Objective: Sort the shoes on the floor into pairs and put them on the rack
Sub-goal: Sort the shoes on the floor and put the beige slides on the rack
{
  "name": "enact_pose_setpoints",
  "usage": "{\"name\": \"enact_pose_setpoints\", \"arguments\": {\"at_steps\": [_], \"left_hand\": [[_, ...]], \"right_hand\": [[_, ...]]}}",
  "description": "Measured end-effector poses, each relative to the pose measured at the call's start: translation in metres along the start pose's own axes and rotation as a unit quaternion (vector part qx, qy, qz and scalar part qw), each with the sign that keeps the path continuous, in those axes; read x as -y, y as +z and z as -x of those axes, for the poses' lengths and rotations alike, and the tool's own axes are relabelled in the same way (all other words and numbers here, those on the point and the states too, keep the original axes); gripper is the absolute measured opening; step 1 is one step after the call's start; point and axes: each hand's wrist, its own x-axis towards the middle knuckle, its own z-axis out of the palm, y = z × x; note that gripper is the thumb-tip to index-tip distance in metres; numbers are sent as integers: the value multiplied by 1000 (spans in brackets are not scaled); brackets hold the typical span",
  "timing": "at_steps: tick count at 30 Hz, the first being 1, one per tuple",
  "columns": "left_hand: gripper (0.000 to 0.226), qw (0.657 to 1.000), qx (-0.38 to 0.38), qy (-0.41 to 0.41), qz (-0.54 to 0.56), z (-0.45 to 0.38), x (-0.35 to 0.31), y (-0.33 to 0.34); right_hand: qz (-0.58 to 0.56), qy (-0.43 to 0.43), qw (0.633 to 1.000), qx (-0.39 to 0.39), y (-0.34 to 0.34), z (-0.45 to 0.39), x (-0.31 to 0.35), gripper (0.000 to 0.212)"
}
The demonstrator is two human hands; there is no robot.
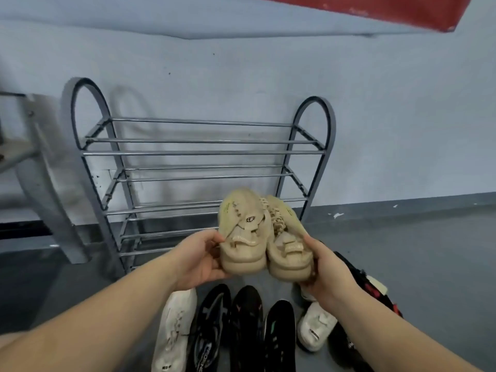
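Holding tan pair (264, 234) side by side, heels near, toes pointing far toward rack (204, 167); left hand (200, 260) and right hand (326, 267) each gripping one heel.

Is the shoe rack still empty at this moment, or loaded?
Empty. Every tier of the shoe rack shows only bare bars; the beige pair is held before it in the left hand and right hand.

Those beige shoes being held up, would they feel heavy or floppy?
Probably light: each hand, left and right, holds one beige shoe by its heel alone. The thick soles look stiff, the knit tops soft.
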Motion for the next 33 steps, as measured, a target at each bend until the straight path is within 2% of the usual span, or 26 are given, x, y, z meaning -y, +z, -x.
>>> {"name": "enact_pose_setpoints", "arguments": {"at_steps": [3, 10, 15, 27, 33], "left_hand": [[31, 1000, 8, 10, -7, 7, -15, -2], [31, 998, -6, 46, -34, 9, -35, -18], [28, 997, -16, 63, -39, 9, -38, -14], [23, 995, -20, 68, -70, -5, -26, 31], [23, 993, 3, 69, -92, -11, -22, 47]], "right_hand": [[-38, -8, 999, 36, 6, 1, 2, 37], [-66, -33, 995, 74, 28, 8, 6, 28], [-84, -41, 994, 64, 30, 11, 4, 31], [-105, -92, 990, 16, 4, 30, 17, 22], [-116, -100, 988, 17, -12, 38, 26, 22]]}}
